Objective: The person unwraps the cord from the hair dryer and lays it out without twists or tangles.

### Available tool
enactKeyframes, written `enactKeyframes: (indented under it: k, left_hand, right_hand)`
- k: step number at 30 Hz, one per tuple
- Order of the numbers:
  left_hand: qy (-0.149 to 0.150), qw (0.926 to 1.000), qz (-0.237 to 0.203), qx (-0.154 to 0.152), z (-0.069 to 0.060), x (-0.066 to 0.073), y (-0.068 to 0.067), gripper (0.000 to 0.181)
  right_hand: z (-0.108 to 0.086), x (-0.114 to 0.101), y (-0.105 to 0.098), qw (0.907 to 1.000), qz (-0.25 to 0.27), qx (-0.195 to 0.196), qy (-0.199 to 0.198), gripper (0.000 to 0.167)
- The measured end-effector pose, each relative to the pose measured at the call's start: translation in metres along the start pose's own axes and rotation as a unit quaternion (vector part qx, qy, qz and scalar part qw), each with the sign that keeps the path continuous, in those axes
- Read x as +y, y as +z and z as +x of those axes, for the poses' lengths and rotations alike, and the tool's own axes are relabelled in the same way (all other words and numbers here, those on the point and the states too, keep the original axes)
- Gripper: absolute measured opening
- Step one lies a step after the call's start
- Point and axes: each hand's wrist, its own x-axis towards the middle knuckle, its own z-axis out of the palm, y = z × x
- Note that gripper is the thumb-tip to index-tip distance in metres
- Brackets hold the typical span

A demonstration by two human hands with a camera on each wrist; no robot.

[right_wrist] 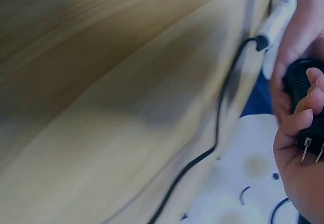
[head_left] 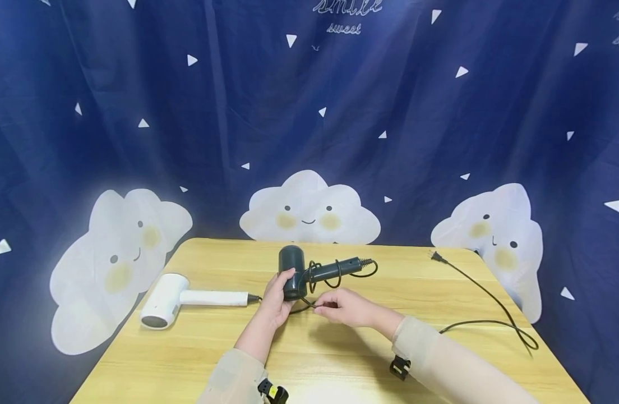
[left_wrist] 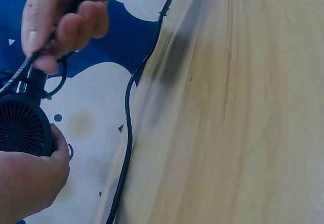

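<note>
My left hand [head_left: 275,300] grips the barrel of a dark hair dryer [head_left: 291,264], holding it above the table with the handle towards the right. The dryer's black cord [head_left: 338,272] is wound in loops about that handle. In the left wrist view the dryer's round grille [left_wrist: 20,128] faces the camera. My right hand [head_left: 347,307] is just right of the barrel, pinching a stretch of this cord between thumb and finger. A black plug [right_wrist: 310,142] with two metal prongs sits inside the curled fingers of the right hand in the right wrist view.
A white hair dryer [head_left: 213,298] lies on the wooden table [head_left: 198,359] at the left. Its black cord [left_wrist: 128,113] runs along the table behind my hands. At the right lie a black cord [head_left: 491,297] and a two-prong plug [head_left: 437,257]. A blue curtain [head_left: 309,112] hangs behind.
</note>
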Motion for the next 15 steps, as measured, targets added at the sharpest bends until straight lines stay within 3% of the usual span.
enactKeyframes:
  k: [8, 15]
  left_hand:
    - [0.007, 1.0, -0.001, 0.002, 0.002, -0.001, 0.0, 0.054]
    - [0.01, 0.9999, 0.001, 0.009, 0.002, -0.002, -0.001, 0.048]
  right_hand:
    - [0.006, -0.025, -0.007, 0.9982, -0.042, 0.041, 0.01, 0.012]
    - [0.016, -0.041, -0.016, 0.9962, -0.069, 0.049, 0.022, 0.011]
